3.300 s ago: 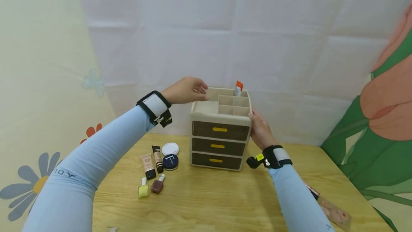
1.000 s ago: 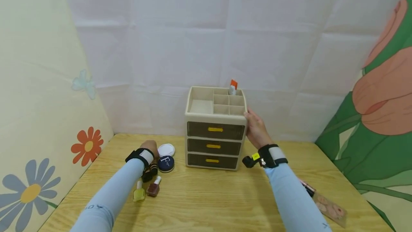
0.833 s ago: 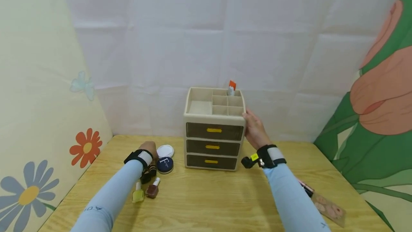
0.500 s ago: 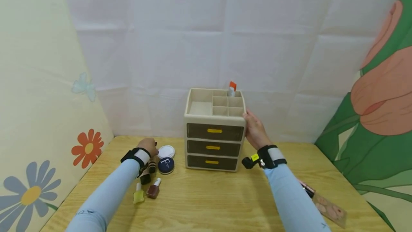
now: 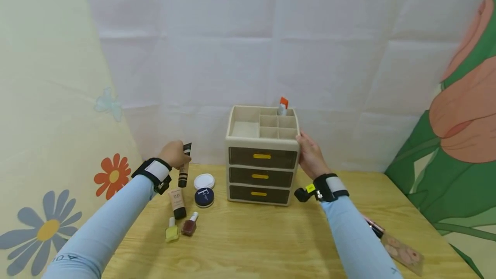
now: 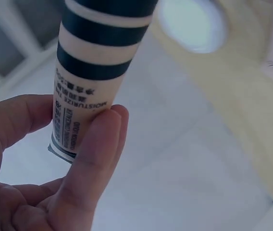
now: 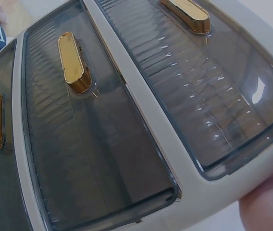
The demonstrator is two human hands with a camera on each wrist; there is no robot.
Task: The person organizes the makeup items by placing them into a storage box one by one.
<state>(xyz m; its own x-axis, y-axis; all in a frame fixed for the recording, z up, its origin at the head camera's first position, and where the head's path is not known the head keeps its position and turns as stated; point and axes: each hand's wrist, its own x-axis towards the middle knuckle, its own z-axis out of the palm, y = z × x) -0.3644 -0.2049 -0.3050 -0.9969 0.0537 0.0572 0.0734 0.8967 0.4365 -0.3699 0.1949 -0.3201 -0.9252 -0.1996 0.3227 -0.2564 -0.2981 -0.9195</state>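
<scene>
Tube (image 5: 184, 176), black-and-beige, is pinched cap-down between left hand (image 5: 173, 154) thumb and fingers, raised above wooden table (image 5: 252, 240) | second tube (image 5: 177, 200) is laid nearby | drawer organizer (image 5: 262, 143) is touched at its side by right hand (image 5: 311, 157), whose partly hidden finger pose cannot be told

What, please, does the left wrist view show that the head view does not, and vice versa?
Only the left wrist view shows legible print on the striped tube, including "MOISTURIZE".
Only the head view shows the right hand, the yellow nail polish, the maroon nail polish and the navy compact.
Both show the white round case, probably the drawer organizer (both blurred in the wrist view), and the left hand holding the tube.
</scene>
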